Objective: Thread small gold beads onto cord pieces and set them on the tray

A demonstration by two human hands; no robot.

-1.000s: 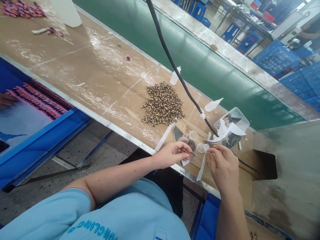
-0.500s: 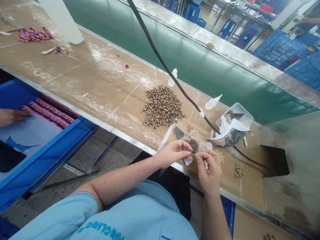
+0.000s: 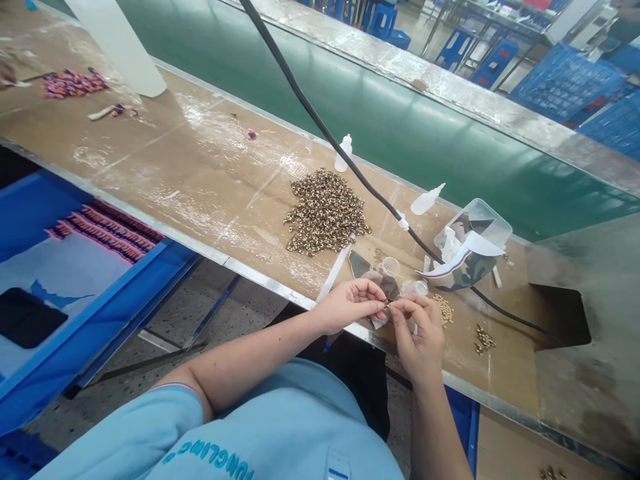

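Left hand (image 3: 347, 307) reaching in from 8 o'clock, right hand (image 3: 417, 337) rising from 5 o'clock, fingertips pinched and meeting, wrists bent slightly inward, both grips closed

A light-blue short-sleeved shirt (image 3: 280, 420) with teal lettering (image 3: 210, 459).

Tiny gold-toned metal piece (image 3: 386, 303), shape too small to tell, pinched between left hand (image 3: 350, 307) and right hand (image 3: 419, 337); loose gold-toned beads (image 3: 443, 310) just beside right hand.
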